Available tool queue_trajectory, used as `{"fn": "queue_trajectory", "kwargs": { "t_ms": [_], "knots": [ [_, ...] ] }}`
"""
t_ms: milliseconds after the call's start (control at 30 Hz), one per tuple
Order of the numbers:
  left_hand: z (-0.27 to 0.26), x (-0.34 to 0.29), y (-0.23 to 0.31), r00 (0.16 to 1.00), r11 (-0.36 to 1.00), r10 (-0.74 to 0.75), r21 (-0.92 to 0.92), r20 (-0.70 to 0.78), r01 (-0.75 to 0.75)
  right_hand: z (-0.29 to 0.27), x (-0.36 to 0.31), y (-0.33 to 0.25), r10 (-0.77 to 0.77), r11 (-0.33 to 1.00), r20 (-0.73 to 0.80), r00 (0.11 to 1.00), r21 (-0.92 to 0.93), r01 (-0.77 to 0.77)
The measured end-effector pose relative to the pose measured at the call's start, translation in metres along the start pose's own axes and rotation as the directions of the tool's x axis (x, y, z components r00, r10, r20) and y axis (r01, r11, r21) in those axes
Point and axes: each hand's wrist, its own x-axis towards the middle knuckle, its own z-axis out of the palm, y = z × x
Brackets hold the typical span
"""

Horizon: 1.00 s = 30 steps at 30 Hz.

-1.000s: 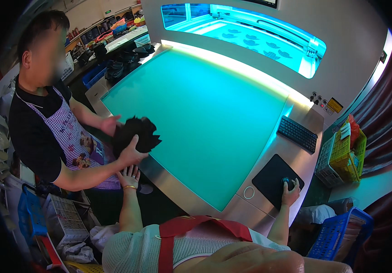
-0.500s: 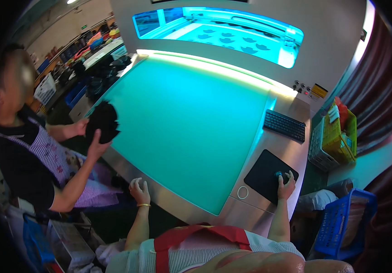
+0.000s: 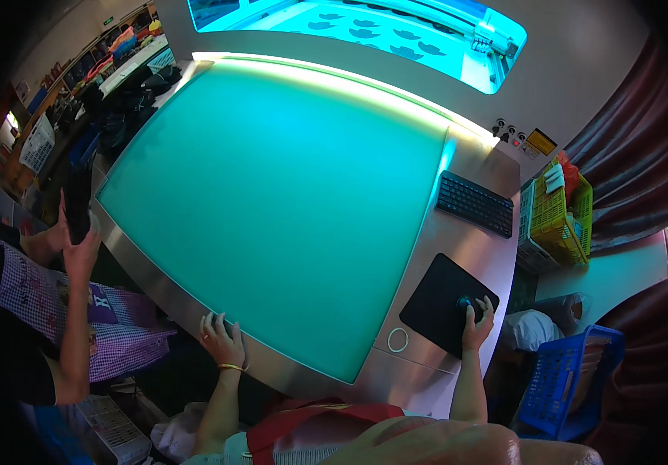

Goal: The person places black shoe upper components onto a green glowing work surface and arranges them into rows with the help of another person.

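My right hand (image 3: 478, 325) curls over a small dark computer mouse (image 3: 464, 301), its fingers partly covering it. The mouse sits on a black mouse pad (image 3: 436, 298) at the right of the worktable. At the table's front metal edge (image 3: 276, 360), my left hand (image 3: 222, 338) rests with the fingers apart and nothing in it; a yellow band circles its wrist. Beyond it spreads the large glowing green work surface (image 3: 279, 209). A pale ring (image 3: 398, 339) lies on the metal beside the pad, and a black keyboard (image 3: 475, 203) is farther back.
On the left a co-worker's hands (image 3: 78, 244) hold a stack of black pieces (image 3: 78, 203). Behind the table stands a machine with a lit window (image 3: 396, 35) showing dark cut shapes. Yellow (image 3: 555, 221) and blue baskets (image 3: 562, 380) stand at the right. Dark items (image 3: 136, 105) lie at the back left.
The view has shifted, and the co-worker with the black stack now appears farther left, turned away from the table. My left hand has come onto the table edge. My right hand stays at the mouse.
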Motion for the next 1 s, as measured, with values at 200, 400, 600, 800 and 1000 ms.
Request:
{"fn": "queue_trajectory", "kwargs": {
  "t_ms": [200,400,600,800,1000],
  "knots": [
    [0.002,0.011,0.003,0.999,1.0,0.001,-0.001,0.039,-0.001,0.01,0.005,-0.002,0.034,0.998,0.019,0.999,0.045,-0.035],
    [0.008,0.016,0.007,0.998,1.0,0.001,0.0,0.058,-0.001,0.018,0.011,0.005,0.037,0.998,0.021,0.999,0.06,-0.038],
    [0.006,0.015,0.006,0.998,1.0,0.017,0.0,0.062,-0.017,0.016,0.01,0.004,0.041,0.998,0.032,0.999,0.04,-0.043],
    [-0.001,0.019,0.009,0.999,1.0,0.018,0.01,0.041,-0.018,0.015,0.008,-0.003,0.054,0.998,0.025,0.998,0.023,-0.055],
    [-0.005,0.012,0.007,0.999,1.0,0.014,0.009,0.05,-0.015,0.011,0.005,-0.007,0.064,0.997,0.012,0.998,0.032,-0.065]
  ]
}}
